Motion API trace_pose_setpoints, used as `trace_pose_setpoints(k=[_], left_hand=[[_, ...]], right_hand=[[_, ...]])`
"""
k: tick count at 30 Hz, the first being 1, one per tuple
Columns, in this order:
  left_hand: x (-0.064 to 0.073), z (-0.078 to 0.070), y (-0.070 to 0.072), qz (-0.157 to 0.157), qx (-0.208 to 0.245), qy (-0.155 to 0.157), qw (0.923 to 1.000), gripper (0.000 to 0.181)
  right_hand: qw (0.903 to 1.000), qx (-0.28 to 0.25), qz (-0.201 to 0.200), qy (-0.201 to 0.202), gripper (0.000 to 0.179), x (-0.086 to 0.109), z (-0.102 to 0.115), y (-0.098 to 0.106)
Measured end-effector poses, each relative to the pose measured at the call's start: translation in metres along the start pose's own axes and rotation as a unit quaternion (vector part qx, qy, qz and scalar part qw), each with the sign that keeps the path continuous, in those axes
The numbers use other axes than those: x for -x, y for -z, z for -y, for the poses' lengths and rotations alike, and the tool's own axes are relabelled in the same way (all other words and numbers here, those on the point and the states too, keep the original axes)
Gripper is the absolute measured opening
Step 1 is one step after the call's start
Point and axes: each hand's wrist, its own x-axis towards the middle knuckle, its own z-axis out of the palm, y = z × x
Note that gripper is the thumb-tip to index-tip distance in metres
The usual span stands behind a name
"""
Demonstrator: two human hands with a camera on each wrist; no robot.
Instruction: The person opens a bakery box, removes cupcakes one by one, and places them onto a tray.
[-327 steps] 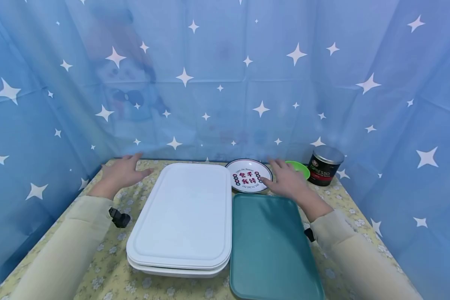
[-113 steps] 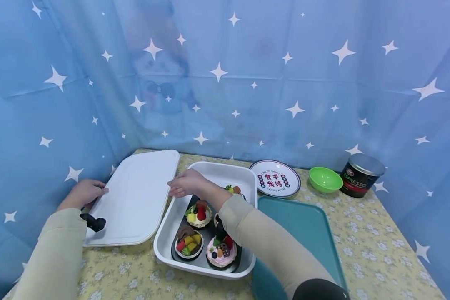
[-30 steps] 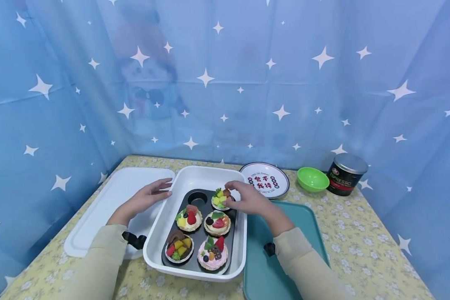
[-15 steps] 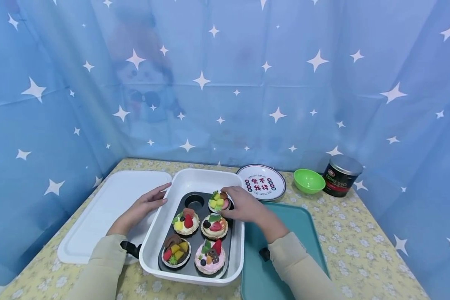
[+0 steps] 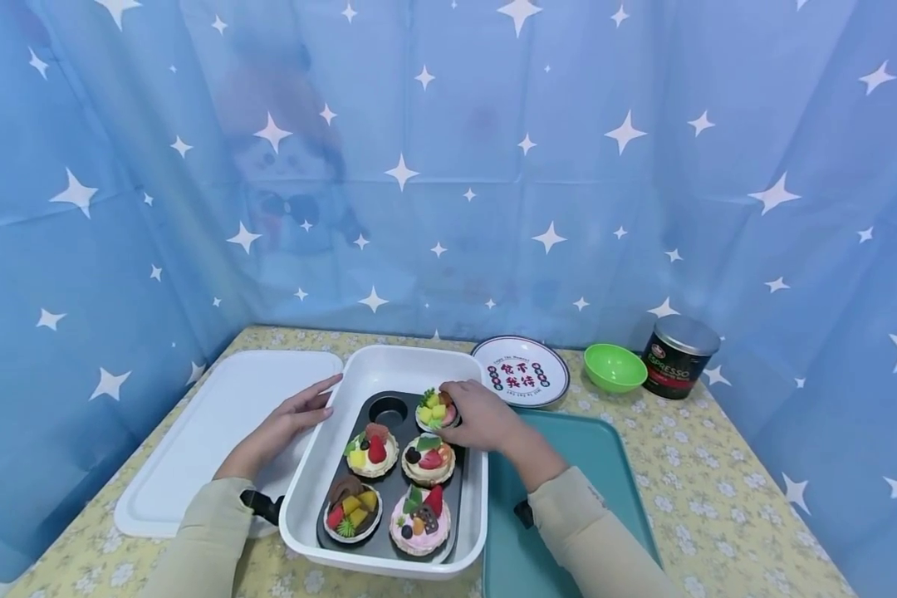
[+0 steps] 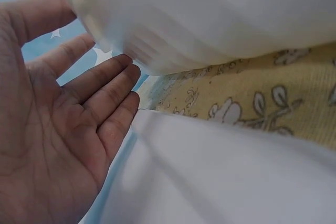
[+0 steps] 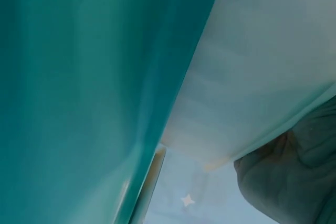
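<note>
A white rectangular container (image 5: 381, 566) holds a dark muffin tin (image 5: 394, 482) with several fruit tarts sitting in its cups. My right hand (image 5: 486, 415) pinches the back-right tart (image 5: 435, 410), topped with yellow cubes and a brown piece, between thumb and fingers. That tart is still at its cup; part of it is covered by the fingers. The back-left cup (image 5: 388, 411) has no tart. With straight fingers, my left hand (image 5: 287, 422) rests against the container's left side. The left wrist view shows its palm (image 6: 58, 129) and extended fingers. In the right wrist view the right hand (image 7: 289, 177) is dim.
The white lid (image 5: 202, 440) lies flat left of the container. A teal tray (image 5: 583, 465) lies along its right side. Behind stand a plate with red characters (image 5: 519, 372), a green bowl (image 5: 615, 368) and an espresso tin (image 5: 676, 359). A flowered cloth (image 5: 725, 507) covers the table.
The lid was lifted off the container and laid to the left. My right hand then came over the back-right tart and its fingers closed on it. The left hand stayed at the container's side lately.
</note>
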Motion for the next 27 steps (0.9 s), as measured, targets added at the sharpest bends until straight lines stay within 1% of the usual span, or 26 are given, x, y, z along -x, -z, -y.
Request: trace_pose_setpoints(k=[4, 8, 14, 19, 23, 27], left_hand=[[-0.0006, 0.0014, 0.0002, 0.002, 0.012, -0.006, 0.9999, 0.062], [-0.0003, 0.0023, -0.0002, 0.005, 0.004, -0.008, 0.9999, 0.062], [-0.0005, 0.0000, -0.0026, 0.004, 0.014, 0.006, 0.9999, 0.062], [-0.0003, -0.0017, -0.0032, -0.001, 0.008, 0.009, 0.9999, 0.061], [0.0005, -0.0018, -0.0030, 0.001, 0.012, 0.003, 0.9999, 0.061], [0.0003, -0.0010, -0.0040, 0.006, 0.013, -0.005, 0.9999, 0.060]], right_hand=[[0.9999, -0.014, -0.008, -0.006, 0.070, -0.0009, -0.0026, -0.0028], [0.9995, -0.030, -0.007, -0.006, 0.070, -0.0001, -0.0034, -0.0030], [0.9978, -0.064, -0.016, -0.001, 0.071, 0.0035, -0.0023, 0.0007], [0.9965, -0.081, -0.023, -0.002, 0.073, 0.0046, -0.0009, 0.0020], [0.9959, -0.087, -0.025, -0.007, 0.073, 0.0047, -0.0010, 0.0003], [0.9947, -0.095, -0.037, -0.009, 0.075, 0.0055, -0.0018, -0.0007]])
